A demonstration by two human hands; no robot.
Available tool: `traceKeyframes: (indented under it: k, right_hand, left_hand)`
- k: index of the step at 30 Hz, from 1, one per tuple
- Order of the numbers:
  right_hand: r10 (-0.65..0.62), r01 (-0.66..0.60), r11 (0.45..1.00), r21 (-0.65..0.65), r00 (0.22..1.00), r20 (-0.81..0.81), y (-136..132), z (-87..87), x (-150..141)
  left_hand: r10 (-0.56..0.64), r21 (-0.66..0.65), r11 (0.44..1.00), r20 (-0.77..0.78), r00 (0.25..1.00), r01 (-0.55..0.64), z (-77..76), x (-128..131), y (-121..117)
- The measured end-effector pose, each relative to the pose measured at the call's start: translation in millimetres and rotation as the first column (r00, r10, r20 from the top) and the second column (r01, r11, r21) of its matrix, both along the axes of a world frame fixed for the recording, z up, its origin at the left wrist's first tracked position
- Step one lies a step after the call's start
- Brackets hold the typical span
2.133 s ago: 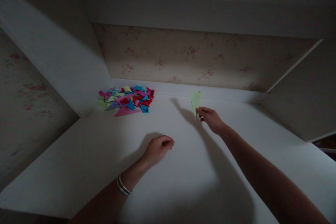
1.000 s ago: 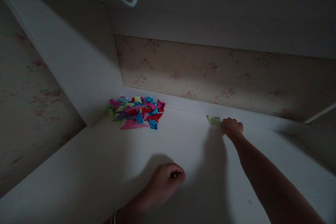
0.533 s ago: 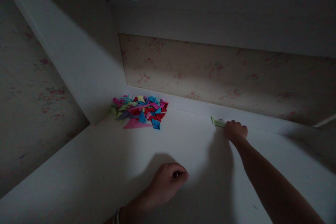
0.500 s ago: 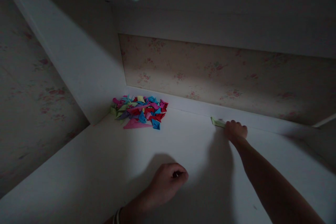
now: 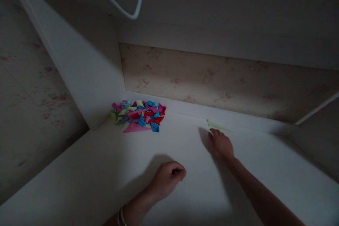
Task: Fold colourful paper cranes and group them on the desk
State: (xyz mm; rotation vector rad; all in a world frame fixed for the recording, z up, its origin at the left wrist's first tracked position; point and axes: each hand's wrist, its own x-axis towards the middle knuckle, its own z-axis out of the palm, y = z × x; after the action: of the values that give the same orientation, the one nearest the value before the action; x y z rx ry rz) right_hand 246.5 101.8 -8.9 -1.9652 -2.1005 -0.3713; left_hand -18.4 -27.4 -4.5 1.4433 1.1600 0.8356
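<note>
We locate the pale green folded paper (image 5: 215, 124) at the back of the white surface (image 5: 182, 137), just beyond the fingers of the right hand (image 5: 221, 145), the nearer of the two. Its long axis runs left to right along the back strip (image 5: 185, 107), tapering rightward. We see the right fingers slightly parted, gripping nothing visible; we cannot confirm contact. We find the left hand (image 5: 167, 179) curled closed, nothing visible inside
</note>
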Motion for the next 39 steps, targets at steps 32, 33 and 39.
traceKeyframes:
  k: [32, 33, 39]
  right_hand:
    - [0.37, -0.437, 0.9, -0.01, 0.774, -0.514, -182, -7.1, -121]
    - [0.373, -0.439, 0.898, -0.009, 0.772, -0.515, -182, -6.8, -121]
    - [0.38, -0.446, 0.895, 0.0, 0.764, -0.521, -183, -4.7, -120]
  left_hand:
    - [-0.013, 0.282, 0.958, -0.132, 0.991, 0.05, -5.9, 0, -16]
    - [-0.013, 0.276, 0.96, -0.131, 0.991, 0.049, -5.4, 1, -16]
    - [-0.01, 0.24, 0.97, -0.108, 0.994, 0.036, -3.1, 4, -20]
